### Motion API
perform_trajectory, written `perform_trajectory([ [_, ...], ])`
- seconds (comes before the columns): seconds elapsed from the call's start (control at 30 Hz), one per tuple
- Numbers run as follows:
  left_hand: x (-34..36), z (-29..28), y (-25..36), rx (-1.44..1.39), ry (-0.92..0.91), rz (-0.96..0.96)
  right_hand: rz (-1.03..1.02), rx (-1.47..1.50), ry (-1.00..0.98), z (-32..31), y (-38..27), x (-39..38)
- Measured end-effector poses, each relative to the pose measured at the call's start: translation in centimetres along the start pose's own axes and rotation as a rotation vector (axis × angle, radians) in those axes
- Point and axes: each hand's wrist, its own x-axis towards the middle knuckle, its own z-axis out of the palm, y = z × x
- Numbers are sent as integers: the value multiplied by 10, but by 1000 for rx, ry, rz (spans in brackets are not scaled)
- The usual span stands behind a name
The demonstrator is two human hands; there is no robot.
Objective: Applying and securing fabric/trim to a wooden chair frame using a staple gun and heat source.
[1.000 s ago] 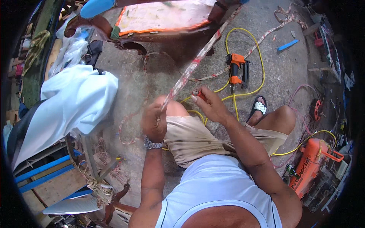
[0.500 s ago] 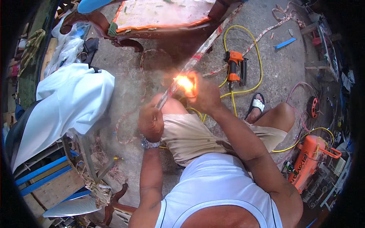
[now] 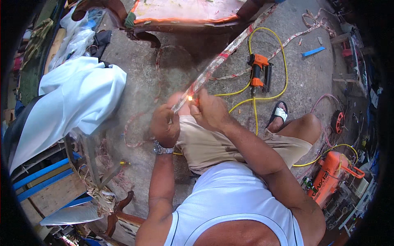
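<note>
My left hand [image 3: 165, 123], with a metal watch at its wrist, is closed in a pinch on the near end of a white and red patterned cord [image 3: 213, 63]. The cord runs taut, up and to the right, past the chair frame. My right hand [image 3: 211, 110] is closed around a small orange-red lighter [image 3: 196, 101], mostly hidden by the fingers. A small flame glows at the lighter's tip, right against the cord, just beyond my left fingers.
Ahead stands a carved wooden chair frame [image 3: 141, 37] with a pale seat. An orange staple gun [image 3: 258, 70] lies on the concrete floor beside a looped yellow hose [image 3: 286, 65]. White fabric [image 3: 82, 90] drapes at left; an orange tank [image 3: 328, 178] stands at right.
The bright, large flare at the lighter has shrunk to a small flame. My right hand has come slightly lower and nearer my left hand, which still pinches the cord.
</note>
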Motion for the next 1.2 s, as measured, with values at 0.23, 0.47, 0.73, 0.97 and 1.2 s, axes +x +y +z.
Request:
perform_trajectory([
  [0.23,-7,-1,-2,103,43,-30,8,-30,-58,13,-7,-5],
  [0.47,-5,-5,-3,22,6,-54,39,162,125,-21,16,10],
  [0.73,0,-8,-1,77,9,-13,-20,46,75,-6,8,7],
  [0.97,-1,-8,-2,75,17,-13,-3,112,41,-1,1,4],
  [1.2,-3,-6,-3,74,36,-46,161,254,262,-53,32,29],
])
